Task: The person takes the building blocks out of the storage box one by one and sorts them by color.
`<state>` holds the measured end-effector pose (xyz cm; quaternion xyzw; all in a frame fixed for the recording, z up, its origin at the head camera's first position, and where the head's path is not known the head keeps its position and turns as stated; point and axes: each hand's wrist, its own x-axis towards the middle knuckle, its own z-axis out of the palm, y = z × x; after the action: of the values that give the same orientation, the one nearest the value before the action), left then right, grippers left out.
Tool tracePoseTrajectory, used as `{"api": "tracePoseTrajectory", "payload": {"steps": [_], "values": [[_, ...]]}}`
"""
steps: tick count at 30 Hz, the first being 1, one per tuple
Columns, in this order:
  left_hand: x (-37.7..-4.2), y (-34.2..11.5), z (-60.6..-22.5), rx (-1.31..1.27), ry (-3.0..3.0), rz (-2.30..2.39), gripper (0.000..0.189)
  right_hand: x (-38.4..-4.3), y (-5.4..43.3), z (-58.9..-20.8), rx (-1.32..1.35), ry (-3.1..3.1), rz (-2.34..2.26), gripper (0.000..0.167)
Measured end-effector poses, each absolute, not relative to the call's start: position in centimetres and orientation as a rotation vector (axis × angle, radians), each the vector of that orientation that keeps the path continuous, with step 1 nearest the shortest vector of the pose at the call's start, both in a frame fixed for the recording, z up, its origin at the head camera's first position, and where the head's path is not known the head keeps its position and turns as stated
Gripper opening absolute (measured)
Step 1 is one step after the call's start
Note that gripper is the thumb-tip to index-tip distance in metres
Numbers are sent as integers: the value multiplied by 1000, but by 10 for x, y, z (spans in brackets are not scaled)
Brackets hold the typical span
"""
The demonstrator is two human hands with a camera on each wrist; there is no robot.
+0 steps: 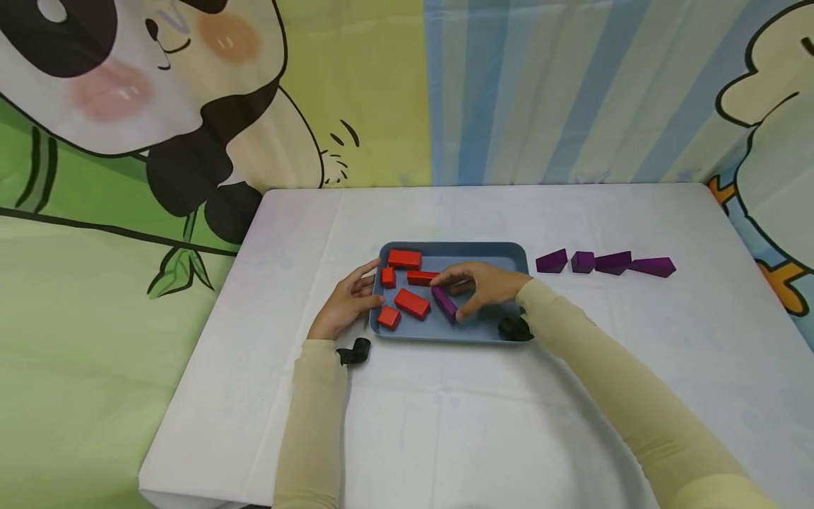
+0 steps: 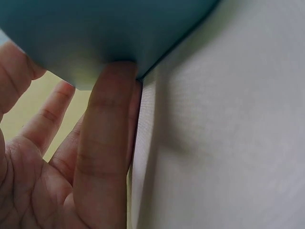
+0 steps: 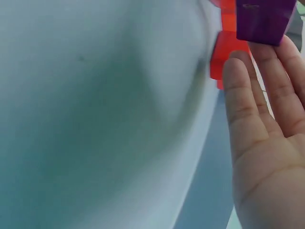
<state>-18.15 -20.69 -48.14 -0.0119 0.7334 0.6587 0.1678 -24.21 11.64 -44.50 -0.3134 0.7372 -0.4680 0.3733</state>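
Note:
Over the blue-grey tray (image 1: 470,249), my right hand (image 1: 488,284) pinches a long purple block (image 1: 444,304) between thumb and fingers. The right wrist view has the end of this block (image 3: 264,21) at the fingertips, with a red block (image 3: 226,52) behind it. Whether it touches the tray floor, I cannot tell. My left hand (image 1: 343,309) rests against the tray's left side, fingers nearly straight; in the left wrist view a fingertip touches the tray wall (image 2: 105,38). Several red blocks, among them a tilted one (image 1: 412,305) and a small one (image 1: 389,317), lie in the tray's left half.
To the right of the tray, several purple blocks lie in a row on the white table, from a near one (image 1: 551,261) to a pointed far one (image 1: 652,267). A black wrist device (image 1: 515,329) hangs over the tray's front right corner. Printed curtains stand behind the table.

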Motion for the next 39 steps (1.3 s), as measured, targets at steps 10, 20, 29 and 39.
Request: {"api": "tracePoseTrajectory", "payload": {"steps": [10, 20, 29, 39], "values": [[-184, -203, -483, -11, 2059, 1903, 82, -239, 142, -422, -811, 1849, -1521, 68], [-181, -200, -486, -61, 2090, 1860, 83, -228, 178, -409, -784, 1903, -1656, 70], [-179, -201, -485, -101, 2087, 1847, 83, -214, 222, -410, -808, 1992, -1761, 65], [-180, -204, -480, -80, 2090, 1847, 82, -199, 267, -411, -808, 2000, -1839, 65]]}}
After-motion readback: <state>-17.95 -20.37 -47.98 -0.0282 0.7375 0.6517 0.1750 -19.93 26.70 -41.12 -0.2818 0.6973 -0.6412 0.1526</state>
